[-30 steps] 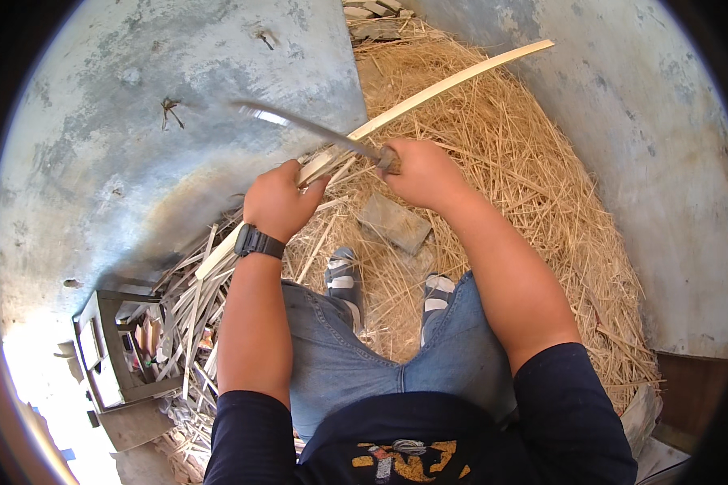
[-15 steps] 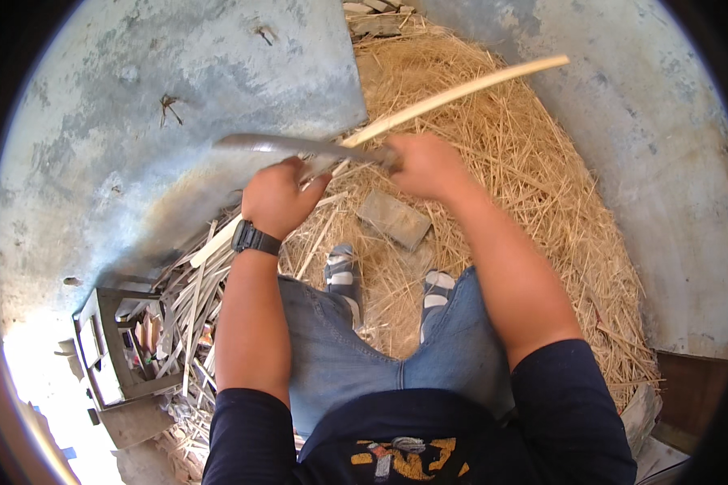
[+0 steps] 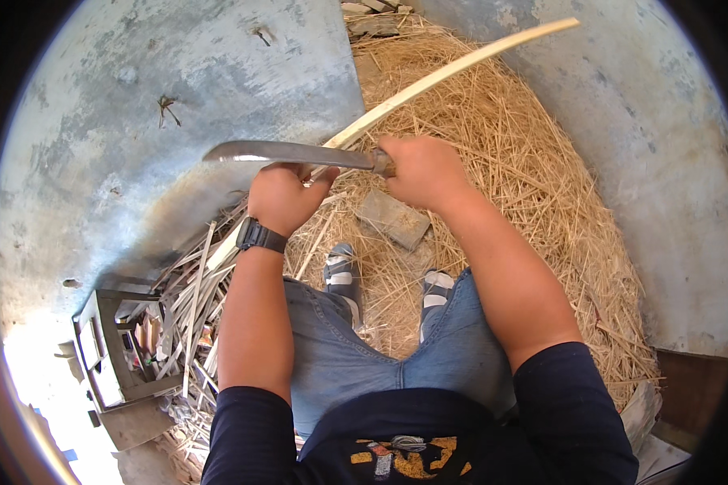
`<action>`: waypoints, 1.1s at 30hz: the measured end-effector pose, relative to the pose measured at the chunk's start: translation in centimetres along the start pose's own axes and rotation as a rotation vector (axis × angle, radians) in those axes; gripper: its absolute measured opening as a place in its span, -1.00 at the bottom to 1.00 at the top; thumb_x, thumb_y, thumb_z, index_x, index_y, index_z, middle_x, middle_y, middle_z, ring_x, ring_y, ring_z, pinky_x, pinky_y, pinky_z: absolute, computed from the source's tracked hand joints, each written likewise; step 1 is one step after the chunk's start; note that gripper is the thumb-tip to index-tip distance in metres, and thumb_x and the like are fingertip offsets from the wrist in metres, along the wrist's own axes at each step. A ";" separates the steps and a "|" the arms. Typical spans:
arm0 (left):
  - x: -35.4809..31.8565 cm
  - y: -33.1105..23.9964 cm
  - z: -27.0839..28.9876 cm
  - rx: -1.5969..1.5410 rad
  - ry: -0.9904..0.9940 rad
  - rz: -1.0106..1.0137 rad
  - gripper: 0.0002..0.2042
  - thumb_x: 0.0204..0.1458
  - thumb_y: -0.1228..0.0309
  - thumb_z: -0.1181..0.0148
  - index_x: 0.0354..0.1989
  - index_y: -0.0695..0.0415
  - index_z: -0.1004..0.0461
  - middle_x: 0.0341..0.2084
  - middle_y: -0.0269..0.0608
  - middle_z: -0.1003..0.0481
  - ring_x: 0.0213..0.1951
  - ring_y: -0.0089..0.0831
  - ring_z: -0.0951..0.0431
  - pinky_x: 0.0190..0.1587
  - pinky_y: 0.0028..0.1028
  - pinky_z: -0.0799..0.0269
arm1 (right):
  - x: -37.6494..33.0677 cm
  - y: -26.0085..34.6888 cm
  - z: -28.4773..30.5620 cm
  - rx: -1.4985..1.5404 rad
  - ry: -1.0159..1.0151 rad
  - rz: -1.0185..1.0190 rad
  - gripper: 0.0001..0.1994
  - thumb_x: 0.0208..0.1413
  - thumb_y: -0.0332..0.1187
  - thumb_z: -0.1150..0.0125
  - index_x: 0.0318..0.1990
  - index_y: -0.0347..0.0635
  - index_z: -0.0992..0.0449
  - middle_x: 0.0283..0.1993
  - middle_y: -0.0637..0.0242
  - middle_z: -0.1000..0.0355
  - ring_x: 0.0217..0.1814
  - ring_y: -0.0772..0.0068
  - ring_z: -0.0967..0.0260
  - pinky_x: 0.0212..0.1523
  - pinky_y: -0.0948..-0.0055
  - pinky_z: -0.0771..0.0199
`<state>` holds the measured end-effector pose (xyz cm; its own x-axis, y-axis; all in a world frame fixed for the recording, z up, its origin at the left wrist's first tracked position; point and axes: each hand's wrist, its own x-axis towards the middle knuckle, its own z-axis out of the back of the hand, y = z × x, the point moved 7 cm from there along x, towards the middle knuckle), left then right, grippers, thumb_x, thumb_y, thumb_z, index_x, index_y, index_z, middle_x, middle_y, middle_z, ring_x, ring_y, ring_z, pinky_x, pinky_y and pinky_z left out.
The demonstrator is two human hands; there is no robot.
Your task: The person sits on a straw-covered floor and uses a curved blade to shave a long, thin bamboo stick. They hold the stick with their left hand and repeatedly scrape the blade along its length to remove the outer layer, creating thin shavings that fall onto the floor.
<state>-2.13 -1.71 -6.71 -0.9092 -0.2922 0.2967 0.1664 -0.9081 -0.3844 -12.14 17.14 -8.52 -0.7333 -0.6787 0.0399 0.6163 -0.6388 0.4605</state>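
My right hand (image 3: pixel 425 173) is closed round the wooden handle of a machete (image 3: pixel 295 153). Its broad, slightly curved blade points left and lies across a long pale strip of split bamboo or wood (image 3: pixel 453 71). My left hand (image 3: pixel 283 199), wearing a dark wristwatch, grips that strip just below the blade; the fingertips are partly hidden behind the steel. From my left hand the strip runs up to the far right, with its short lower end showing beside the watch.
Straw-like shavings (image 3: pixel 534 186) cover the floor. A brick-like block (image 3: pixel 393 219) lies ahead of my sandalled feet. Thin strips (image 3: pixel 190 307) are heaped at left, beside a small wooden frame (image 3: pixel 121 347). Stained walls (image 3: pixel 178 73) stand on both sides.
The strip's far end has moved farther away and up. My left hand has shifted slightly right with it. The machete blade, blurred before, now shows more sharply, a little lower at its handle end.
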 end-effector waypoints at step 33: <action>0.2 0.7 0.1 0.116 0.116 0.067 -0.46 0.05 -0.14 -0.32 -0.37 0.22 -0.56 -0.49 0.10 -0.61 -0.36 0.07 -0.65 -0.28 -0.08 -0.54 | 0.3 -1.5 0.5 0.029 0.044 -0.092 -0.76 0.11 -0.31 -0.28 -0.06 -0.05 -0.57 -0.16 0.08 -0.61 -0.05 -0.07 -0.58 -0.05 -0.01 -0.58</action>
<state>-2.13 -2.44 -6.84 -0.9314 -0.3229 0.1679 0.2651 -0.9181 -0.2946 -13.46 18.10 -8.73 -0.7728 -0.6333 -0.0425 0.5377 -0.6888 0.4862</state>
